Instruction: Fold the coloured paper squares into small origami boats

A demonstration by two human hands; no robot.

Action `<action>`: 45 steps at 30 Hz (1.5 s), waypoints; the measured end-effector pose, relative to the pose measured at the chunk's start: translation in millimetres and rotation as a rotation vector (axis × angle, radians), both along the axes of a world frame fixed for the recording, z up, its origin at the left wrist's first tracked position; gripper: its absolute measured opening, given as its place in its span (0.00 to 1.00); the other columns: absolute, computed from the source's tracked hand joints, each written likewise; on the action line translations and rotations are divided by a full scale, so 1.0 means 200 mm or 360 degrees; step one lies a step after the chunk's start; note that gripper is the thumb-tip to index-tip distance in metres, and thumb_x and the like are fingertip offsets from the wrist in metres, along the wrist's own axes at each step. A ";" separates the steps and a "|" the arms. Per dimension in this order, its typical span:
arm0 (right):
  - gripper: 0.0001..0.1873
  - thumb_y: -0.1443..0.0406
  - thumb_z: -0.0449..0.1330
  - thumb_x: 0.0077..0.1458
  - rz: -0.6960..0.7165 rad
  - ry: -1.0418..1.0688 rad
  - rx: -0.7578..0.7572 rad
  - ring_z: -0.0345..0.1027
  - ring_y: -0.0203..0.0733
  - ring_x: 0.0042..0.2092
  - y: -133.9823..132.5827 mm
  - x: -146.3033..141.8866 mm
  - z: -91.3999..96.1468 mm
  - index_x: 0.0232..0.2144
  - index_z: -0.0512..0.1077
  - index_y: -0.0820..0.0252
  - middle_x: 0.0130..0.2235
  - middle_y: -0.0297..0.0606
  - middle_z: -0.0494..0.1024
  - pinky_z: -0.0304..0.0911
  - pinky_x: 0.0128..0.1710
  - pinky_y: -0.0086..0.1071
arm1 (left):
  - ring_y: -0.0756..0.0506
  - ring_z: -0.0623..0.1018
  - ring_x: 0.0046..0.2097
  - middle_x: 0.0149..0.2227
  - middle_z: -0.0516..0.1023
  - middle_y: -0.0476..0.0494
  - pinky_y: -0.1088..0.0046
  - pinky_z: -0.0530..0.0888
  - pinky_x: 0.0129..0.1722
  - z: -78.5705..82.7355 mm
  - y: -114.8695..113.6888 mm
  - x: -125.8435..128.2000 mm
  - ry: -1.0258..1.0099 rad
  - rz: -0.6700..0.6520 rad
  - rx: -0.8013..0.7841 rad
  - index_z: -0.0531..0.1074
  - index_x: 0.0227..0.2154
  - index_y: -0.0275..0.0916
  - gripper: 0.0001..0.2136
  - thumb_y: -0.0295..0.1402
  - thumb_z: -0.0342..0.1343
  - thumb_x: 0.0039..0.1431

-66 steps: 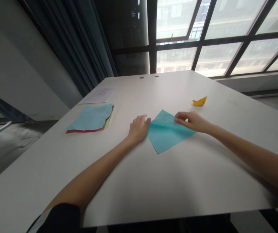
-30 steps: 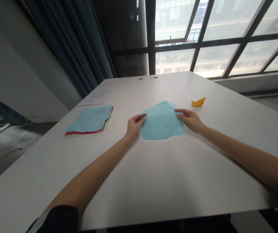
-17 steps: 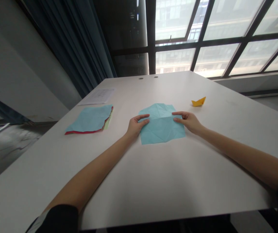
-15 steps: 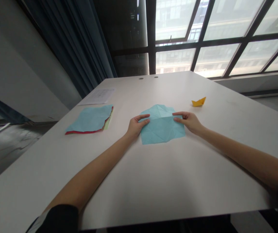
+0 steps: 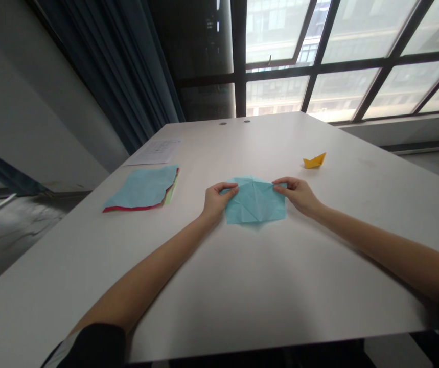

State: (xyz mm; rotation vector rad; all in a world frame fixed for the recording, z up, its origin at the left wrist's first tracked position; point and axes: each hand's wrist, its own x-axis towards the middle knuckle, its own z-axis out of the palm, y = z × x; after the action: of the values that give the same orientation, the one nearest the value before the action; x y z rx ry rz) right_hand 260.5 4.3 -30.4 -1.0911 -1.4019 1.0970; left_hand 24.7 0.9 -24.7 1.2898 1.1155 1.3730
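A light blue sheet of origami paper (image 5: pixel 256 202), marked with crossing creases, is held between my two hands over the middle of the white table (image 5: pixel 219 286). My left hand (image 5: pixel 219 197) pinches its upper left part between thumb and fingers. At the upper right, my right hand (image 5: pixel 295 193) grips the sheet the same way, thumb below and fingers above. The paper's lower edge runs nearly straight, with a faint pale blue tip showing beneath it. Whether it touches the table I cannot tell.
A stack of coloured paper (image 5: pixel 146 186), blue on top with red and green edges, lies to the left. Behind it is a printed sheet (image 5: pixel 156 152). A folded yellow paper boat (image 5: pixel 315 161) stands at the right. A dark blue curtain (image 5: pixel 115 66) and windows are beyond.
Between my hands, the blue paper has changed shape: its near flap shows different creases and looks narrower, and its top edge sits lower. Both hands keep nearly the same place.
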 end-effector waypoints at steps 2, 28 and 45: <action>0.16 0.55 0.65 0.40 -0.0044 -0.0060 0.0091 0.66 0.39 0.33 -0.02 -0.02 0.01 0.30 0.75 0.59 0.30 0.36 0.74 0.62 0.33 0.33 | 0.50 0.72 0.31 0.28 0.77 0.46 0.74 0.69 0.34 0.01 0.00 0.01 -0.0013 0.0012 0.0019 0.77 0.28 0.35 0.13 0.37 0.65 0.38; 0.16 0.55 0.61 0.46 -0.0001 -0.0390 0.0366 0.71 0.43 0.36 -0.10 -0.05 0.07 0.34 0.74 0.59 0.34 0.38 0.78 0.67 0.36 0.35 | 0.50 0.75 0.31 0.28 0.76 0.47 0.74 0.71 0.33 0.05 -0.06 0.06 0.0051 -0.0298 0.0088 0.73 0.28 0.36 0.13 0.38 0.64 0.41; 0.18 0.55 0.63 0.43 0.0427 0.0084 -0.0135 0.70 0.38 0.32 -0.15 -0.13 0.11 0.34 0.72 0.59 0.32 0.36 0.77 0.65 0.33 0.31 | 0.49 0.73 0.29 0.27 0.75 0.46 0.75 0.70 0.29 0.10 -0.11 0.08 0.0262 -0.0510 0.0088 0.73 0.25 0.35 0.14 0.42 0.61 0.44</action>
State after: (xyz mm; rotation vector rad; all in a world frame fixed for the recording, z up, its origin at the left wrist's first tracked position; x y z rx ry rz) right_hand 235.3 -26.6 -8.4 -0.9440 -1.5008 1.3783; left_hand 40.7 -20.3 -5.3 1.5687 0.9341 1.0810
